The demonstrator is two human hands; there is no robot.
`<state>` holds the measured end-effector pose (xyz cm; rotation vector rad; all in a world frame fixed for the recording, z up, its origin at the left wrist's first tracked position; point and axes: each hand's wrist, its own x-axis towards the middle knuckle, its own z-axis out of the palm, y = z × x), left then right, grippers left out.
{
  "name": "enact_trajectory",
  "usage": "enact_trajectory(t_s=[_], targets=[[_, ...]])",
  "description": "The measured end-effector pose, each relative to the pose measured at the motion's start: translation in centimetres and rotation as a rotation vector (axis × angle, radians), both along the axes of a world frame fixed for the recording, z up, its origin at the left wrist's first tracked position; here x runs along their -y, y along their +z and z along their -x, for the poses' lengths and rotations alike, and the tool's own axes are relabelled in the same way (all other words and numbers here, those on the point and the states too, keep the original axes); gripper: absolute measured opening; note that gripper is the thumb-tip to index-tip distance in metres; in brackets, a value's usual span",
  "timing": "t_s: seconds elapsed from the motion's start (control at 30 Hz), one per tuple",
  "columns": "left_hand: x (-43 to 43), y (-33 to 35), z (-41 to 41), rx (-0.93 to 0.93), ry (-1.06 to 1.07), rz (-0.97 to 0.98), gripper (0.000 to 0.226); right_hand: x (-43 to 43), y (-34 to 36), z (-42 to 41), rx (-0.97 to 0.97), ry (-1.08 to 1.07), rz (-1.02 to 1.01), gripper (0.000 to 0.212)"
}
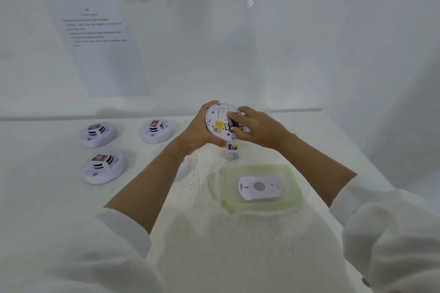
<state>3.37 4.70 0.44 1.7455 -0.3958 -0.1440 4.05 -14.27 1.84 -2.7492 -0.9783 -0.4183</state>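
Note:
A round white smoke detector (217, 118) is held up above the table with its back towards me, showing a yellow label and printed text. My left hand (202, 131) grips its left rim, fingers curled over the top edge. My right hand (256, 129) lies over its right side, fingertips pressing a dark battery (232, 122) in the back compartment. Below the hands, a small clear container with batteries (232, 150) stands on the table, partly hidden.
Three smoke detectors (98, 134) (156, 131) (104, 166) lie on the left, and a fourth (183, 166) is partly under my left forearm. A green-rimmed clear lid (262, 188) carries a white mounting plate (258, 187). Printed sheets (100, 40) hang on the white wall behind.

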Motion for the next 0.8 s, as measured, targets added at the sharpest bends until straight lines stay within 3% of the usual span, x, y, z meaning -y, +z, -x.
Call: enact_trajectory(t_s=[0.23, 0.5, 0.63, 0.7, 0.8], targets=[[0.6, -0.4, -1.5, -0.003, 0.037, 0.018, 0.102, 1.5, 0.3, -1.8, -0.072, -0.015, -0.021, 0.050], [1.2, -0.6, -2.3, 0.026, 0.044, -0.029, 0.104, 1.3, 0.4, -3.4, -0.254, 0.039, -0.273, 0.054], [0.8, -0.8, -2.8, 0.032, 0.071, -0.033, 0.106, 1.6, 0.9, -3.7, -0.482, -0.051, -0.466, 0.049], [0.4, -0.8, -3.1, 0.039, 0.086, -0.037, 0.105, 2.0, 1.3, -4.0, -0.605, -0.161, -0.368, 0.047], [0.1, -0.8, -3.5, 0.056, 0.111, -0.050, 0.104, 1.5, 0.7, -4.2, -0.773, -0.233, -0.033, 0.039]])
